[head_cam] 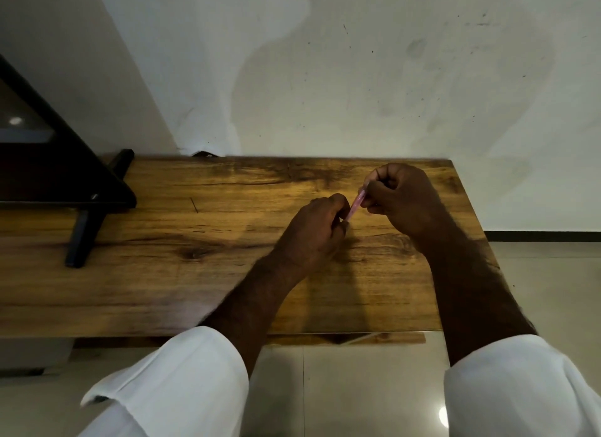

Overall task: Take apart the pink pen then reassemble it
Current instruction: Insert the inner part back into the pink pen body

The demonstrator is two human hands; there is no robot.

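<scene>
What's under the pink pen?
The wooden table shows below the pink pen, which the left hand and right hand pinch. Its ends are hidden in their fingers; the hands cover the table beneath them.

pink pen (357, 205), slanted, above wooden table (195, 241)

Open tabletop (195, 274); dark stand (85, 238), maybe, left.

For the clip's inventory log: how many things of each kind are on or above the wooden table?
pink pen: 1
hands, left hand and right hand, both gripping the pen: 2
black stand: 1
Total: 4
</scene>
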